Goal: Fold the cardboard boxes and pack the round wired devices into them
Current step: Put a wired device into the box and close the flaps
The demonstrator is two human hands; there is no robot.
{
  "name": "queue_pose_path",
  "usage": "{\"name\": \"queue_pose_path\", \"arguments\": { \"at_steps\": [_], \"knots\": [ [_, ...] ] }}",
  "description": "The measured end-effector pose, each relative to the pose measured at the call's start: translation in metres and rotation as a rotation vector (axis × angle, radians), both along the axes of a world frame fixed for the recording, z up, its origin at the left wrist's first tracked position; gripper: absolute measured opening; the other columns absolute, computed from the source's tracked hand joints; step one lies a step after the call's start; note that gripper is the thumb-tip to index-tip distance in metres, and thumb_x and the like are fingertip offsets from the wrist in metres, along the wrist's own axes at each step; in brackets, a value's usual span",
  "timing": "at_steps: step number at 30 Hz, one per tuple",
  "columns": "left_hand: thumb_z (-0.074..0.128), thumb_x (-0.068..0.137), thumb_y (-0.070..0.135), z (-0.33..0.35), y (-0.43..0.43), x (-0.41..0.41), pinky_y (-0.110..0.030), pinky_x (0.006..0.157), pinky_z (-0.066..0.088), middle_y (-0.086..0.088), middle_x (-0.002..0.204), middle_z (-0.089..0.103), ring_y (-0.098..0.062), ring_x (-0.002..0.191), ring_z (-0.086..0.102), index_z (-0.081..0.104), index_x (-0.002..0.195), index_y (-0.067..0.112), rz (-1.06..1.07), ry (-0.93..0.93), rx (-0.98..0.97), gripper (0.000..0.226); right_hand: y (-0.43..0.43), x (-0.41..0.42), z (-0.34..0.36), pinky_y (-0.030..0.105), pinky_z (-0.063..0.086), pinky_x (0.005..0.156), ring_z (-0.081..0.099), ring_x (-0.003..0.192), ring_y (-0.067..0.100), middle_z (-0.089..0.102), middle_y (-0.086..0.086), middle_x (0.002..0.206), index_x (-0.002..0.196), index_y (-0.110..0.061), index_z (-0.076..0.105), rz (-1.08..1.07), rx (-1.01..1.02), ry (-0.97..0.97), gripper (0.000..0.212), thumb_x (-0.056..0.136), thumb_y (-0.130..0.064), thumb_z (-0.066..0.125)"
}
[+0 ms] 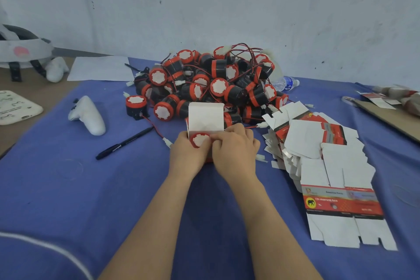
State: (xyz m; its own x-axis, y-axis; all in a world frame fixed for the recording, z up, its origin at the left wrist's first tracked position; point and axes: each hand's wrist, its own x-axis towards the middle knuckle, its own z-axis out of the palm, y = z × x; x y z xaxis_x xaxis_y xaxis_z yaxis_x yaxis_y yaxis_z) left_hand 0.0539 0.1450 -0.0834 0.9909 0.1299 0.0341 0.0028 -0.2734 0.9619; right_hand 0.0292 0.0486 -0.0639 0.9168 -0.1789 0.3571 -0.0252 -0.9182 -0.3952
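A small cardboard box [205,117] stands upright at the middle of the blue table, its white top flap raised. A round red-and-black wired device [199,139] sits in the box opening, white face toward me. My left hand [187,154] grips the box from its left side. My right hand [234,149] holds the right side, fingers curled at the device's rim. Behind lies a big pile of the same wired devices [211,84]. Flat unfolded boxes [327,166] are heaped to the right.
A black pen [123,143] and a white controller [87,115] lie to the left on the blue cloth [68,188]. A water bottle [285,83] lies behind the pile. White paper [100,68] and a headset [20,52] sit far left; cardboard [391,116] far right.
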Motion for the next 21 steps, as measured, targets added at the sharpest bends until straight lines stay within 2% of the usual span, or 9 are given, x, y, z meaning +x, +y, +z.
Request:
{"name": "queue_pose_path", "arguments": {
  "at_steps": [4, 8, 12, 15, 17, 19, 21],
  "knots": [
    [0.063, 0.089, 0.027, 0.001, 0.000, -0.001, -0.019, 0.061, 0.040, 0.003, 0.107, 0.061, -0.014, 0.091, 0.054, 0.054, 0.120, 0.015, 0.005, -0.034, 0.034, 0.035, -0.015, 0.001, 0.004, 0.034, 0.027, 0.095, 0.044, 0.117, 0.024, 0.052, 0.003, 0.128, 0.126, -0.022, 0.061, -0.166, 0.193, -0.122, 0.037, 0.094, -0.015, 0.044],
    [0.065, 0.089, 0.028, 0.000, 0.003, 0.000, -0.024, 0.073, 0.041, 0.006, 0.104, 0.055, -0.013, 0.095, 0.052, 0.050, 0.120, 0.018, -0.036, -0.014, 0.021, 0.036, -0.033, 0.003, 0.005, 0.035, 0.038, 0.086, 0.053, 0.111, 0.030, 0.060, 0.012, 0.122, 0.135, -0.012, 0.047, -0.244, 0.307, -0.050, 0.039, 0.097, -0.018, 0.043],
    [0.066, 0.088, 0.027, 0.001, 0.006, 0.002, -0.027, 0.077, 0.044, 0.004, 0.109, 0.059, -0.015, 0.099, 0.055, 0.052, 0.120, 0.018, -0.085, 0.000, 0.029, 0.036, -0.042, 0.005, 0.002, 0.027, 0.033, 0.072, 0.054, 0.099, 0.023, 0.062, 0.008, 0.116, 0.122, -0.011, 0.057, -0.277, 0.406, -0.008, 0.031, 0.099, -0.027, 0.044],
    [0.067, 0.087, 0.026, 0.002, 0.008, 0.003, -0.032, 0.083, 0.049, 0.001, 0.114, 0.062, -0.018, 0.104, 0.058, 0.052, 0.121, 0.017, -0.092, 0.015, 0.039, 0.037, -0.047, 0.006, 0.000, 0.029, 0.032, 0.060, 0.052, 0.080, 0.023, 0.067, 0.009, 0.097, 0.097, -0.008, 0.065, -0.279, 0.352, 0.004, 0.030, 0.099, -0.028, 0.043],
    [0.066, 0.087, 0.027, 0.002, 0.009, 0.003, -0.031, 0.082, 0.048, 0.000, 0.116, 0.061, -0.018, 0.104, 0.058, 0.052, 0.122, 0.017, -0.096, 0.019, 0.046, 0.039, -0.048, 0.005, 0.001, 0.030, 0.038, 0.056, 0.050, 0.070, 0.022, 0.067, 0.012, 0.084, 0.082, -0.004, 0.065, -0.266, 0.311, 0.004, 0.034, 0.098, -0.026, 0.044],
    [0.066, 0.088, 0.028, 0.002, 0.009, 0.003, -0.029, 0.079, 0.046, 0.000, 0.116, 0.061, -0.017, 0.102, 0.057, 0.052, 0.122, 0.016, -0.086, 0.014, 0.063, 0.039, -0.048, 0.003, 0.003, 0.032, 0.044, 0.062, 0.054, 0.073, 0.023, 0.065, 0.011, 0.078, 0.080, -0.004, 0.066, -0.238, 0.294, 0.020, 0.035, 0.097, -0.026, 0.045],
    [0.065, 0.088, 0.029, 0.002, 0.008, 0.003, -0.028, 0.079, 0.046, 0.000, 0.116, 0.062, -0.018, 0.103, 0.057, 0.054, 0.123, 0.015, -0.076, 0.003, 0.070, 0.039, -0.049, 0.000, 0.008, 0.029, 0.043, 0.063, 0.056, 0.076, 0.022, 0.067, 0.006, 0.083, 0.091, -0.008, 0.068, -0.212, 0.280, 0.037, 0.028, 0.096, -0.028, 0.049]
  ]
}}
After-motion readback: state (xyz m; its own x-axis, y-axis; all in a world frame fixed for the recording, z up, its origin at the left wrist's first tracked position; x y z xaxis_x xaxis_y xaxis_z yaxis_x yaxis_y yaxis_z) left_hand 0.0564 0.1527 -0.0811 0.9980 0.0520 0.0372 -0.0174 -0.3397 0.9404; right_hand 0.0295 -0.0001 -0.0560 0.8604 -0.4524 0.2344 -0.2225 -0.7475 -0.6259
